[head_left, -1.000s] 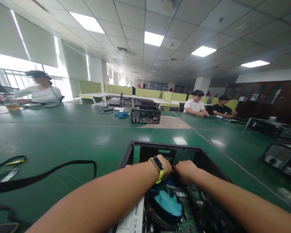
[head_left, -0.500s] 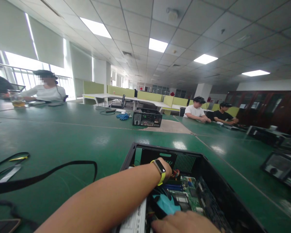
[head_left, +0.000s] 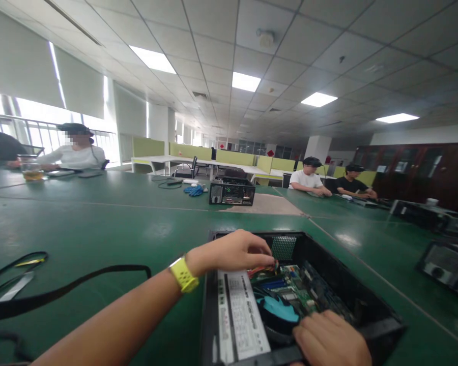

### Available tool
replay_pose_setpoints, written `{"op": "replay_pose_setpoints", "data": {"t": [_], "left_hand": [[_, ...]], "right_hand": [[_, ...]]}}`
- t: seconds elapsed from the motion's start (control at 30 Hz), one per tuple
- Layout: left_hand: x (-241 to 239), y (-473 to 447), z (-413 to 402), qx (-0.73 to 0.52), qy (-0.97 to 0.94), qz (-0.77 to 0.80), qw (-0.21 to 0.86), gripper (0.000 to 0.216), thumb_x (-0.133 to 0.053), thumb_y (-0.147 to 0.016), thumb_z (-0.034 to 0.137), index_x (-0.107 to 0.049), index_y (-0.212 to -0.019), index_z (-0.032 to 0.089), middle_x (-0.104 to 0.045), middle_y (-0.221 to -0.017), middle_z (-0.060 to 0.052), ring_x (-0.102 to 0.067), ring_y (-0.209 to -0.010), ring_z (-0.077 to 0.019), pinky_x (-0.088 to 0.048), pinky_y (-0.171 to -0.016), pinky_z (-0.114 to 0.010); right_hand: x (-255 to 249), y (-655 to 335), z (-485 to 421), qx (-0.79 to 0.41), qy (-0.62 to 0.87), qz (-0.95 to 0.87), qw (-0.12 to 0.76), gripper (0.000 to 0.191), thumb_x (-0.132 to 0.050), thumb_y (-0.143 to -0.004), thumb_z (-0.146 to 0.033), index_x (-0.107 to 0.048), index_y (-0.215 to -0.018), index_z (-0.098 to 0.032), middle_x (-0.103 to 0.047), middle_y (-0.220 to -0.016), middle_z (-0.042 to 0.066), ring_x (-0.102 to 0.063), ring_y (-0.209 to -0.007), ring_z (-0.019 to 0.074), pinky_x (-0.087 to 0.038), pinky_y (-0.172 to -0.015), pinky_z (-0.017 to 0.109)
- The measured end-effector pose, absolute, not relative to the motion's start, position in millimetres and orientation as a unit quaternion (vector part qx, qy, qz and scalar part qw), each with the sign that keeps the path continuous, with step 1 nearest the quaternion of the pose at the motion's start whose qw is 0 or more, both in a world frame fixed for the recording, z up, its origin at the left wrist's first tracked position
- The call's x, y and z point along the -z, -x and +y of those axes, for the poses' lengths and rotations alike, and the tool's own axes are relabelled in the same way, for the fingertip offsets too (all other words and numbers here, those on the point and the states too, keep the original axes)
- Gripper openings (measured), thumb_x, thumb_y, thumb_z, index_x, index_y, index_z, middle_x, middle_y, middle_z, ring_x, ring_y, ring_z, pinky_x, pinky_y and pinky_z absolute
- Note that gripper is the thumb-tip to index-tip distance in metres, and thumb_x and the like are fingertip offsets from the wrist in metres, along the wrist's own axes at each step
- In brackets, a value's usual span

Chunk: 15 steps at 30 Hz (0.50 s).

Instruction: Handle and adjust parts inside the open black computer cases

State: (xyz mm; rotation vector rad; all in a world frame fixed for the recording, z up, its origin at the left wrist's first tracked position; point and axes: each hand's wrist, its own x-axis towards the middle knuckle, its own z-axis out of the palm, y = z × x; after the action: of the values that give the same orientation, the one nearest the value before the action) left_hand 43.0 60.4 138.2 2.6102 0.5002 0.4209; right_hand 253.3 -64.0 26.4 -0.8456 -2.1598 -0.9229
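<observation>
From the head camera, the open computer case (head_left: 370, 310) sits on the green table (head_left: 99, 223) right in front, and the left hand (head_left: 232, 250) reaches in, fingertips pinched on the red and yellow wires (head_left: 262, 268) beside the power supply (head_left: 238, 315). The right hand (head_left: 330, 340) rests on the case's near edge by the blue fan (head_left: 277, 311), fingers curled together.

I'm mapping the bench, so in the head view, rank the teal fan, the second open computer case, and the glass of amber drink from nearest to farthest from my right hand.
From the right hand:
1. Teal fan, just left, inside the case.
2. Second open computer case, mid-table, ahead.
3. Glass of amber drink, far left.
</observation>
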Motion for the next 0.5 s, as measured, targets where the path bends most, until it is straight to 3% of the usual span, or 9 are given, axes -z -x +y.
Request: {"op": "replay_pose_setpoints", "data": {"t": [0.1,0.17,0.23,0.3,0.37,0.5], "left_hand": [[-116,-8,33,-0.214,-0.932,0.233,0.180,0.038,-0.045,-0.091,0.047,-0.058,-0.118,0.024,-0.061,-0.118,-0.003,-0.055,-0.107,-0.0177,-0.038,-0.097,-0.031],[-88,-3,18,-0.198,-0.936,0.258,0.133,0.057,-0.052,-0.085,0.054,-0.040,-0.136,0.030,-0.039,-0.143,-0.004,-0.033,-0.131,-0.0241,-0.022,-0.110,-0.042],[-59,-11,11,-0.168,-0.942,0.271,0.101,0.081,-0.056,-0.079,0.060,-0.018,-0.145,0.033,-0.008,-0.155,-0.005,-0.006,-0.140,-0.0307,-0.011,-0.112,-0.052],[-36,-28,11,-0.154,-0.947,0.270,0.078,0.093,-0.058,-0.074,0.064,-0.008,-0.146,0.033,0.010,-0.154,-0.007,0.007,-0.139,-0.0347,-0.008,-0.111,-0.056],[-20,-45,17,-0.160,-0.947,0.276,0.047,0.096,-0.061,-0.073,0.061,-0.006,-0.146,0.032,0.018,-0.152,-0.008,0.009,-0.138,-0.0359,-0.008,-0.111,-0.056],[-9,-61,26,-0.202,-0.937,0.284,0.011,0.098,-0.060,-0.072,0.061,-0.003,-0.146,0.031,0.022,-0.151,-0.007,0.008,-0.139,-0.0345,-0.009,-0.112,-0.054]], "right_hand": [[-31,-305,-27,0.268,0.309,-0.870,0.277,0.061,-0.015,-0.098,-0.049,-0.057,-0.068,-0.016,-0.054,-0.063,0.006,-0.047,-0.061,0.0163,-0.032,-0.062,0.030],[-36,-341,2,0.238,0.376,-0.871,0.206,0.066,-0.010,-0.097,-0.052,-0.059,-0.071,-0.016,-0.060,-0.075,0.010,-0.052,-0.073,0.0197,-0.037,-0.072,0.034],[-37,-372,27,0.236,0.468,-0.839,0.147,0.056,-0.019,-0.096,-0.051,-0.064,-0.093,-0.018,-0.062,-0.104,0.011,-0.052,-0.098,0.0239,-0.035,-0.088,0.039],[-34,-391,41,0.250,0.543,-0.789,0.143,0.047,-0.030,-0.094,-0.049,-0.055,-0.120,-0.021,-0.050,-0.129,0.009,-0.043,-0.117,0.0262,-0.031,-0.098,0.043],[-26,-394,42,0.266,0.602,-0.719,0.225,0.053,-0.033,-0.091,-0.051,-0.043,-0.132,-0.018,-0.041,-0.136,0.011,-0.038,-0.123,0.0277,-0.033,-0.100,0.046],[-14,-340,4,0.255,0.612,-0.611,0.432,0.049,-0.034,-0.091,-0.048,-0.042,-0.128,-0.016,-0.046,-0.130,0.012,-0.042,-0.120,0.0283,-0.035,-0.100,0.048]]}}
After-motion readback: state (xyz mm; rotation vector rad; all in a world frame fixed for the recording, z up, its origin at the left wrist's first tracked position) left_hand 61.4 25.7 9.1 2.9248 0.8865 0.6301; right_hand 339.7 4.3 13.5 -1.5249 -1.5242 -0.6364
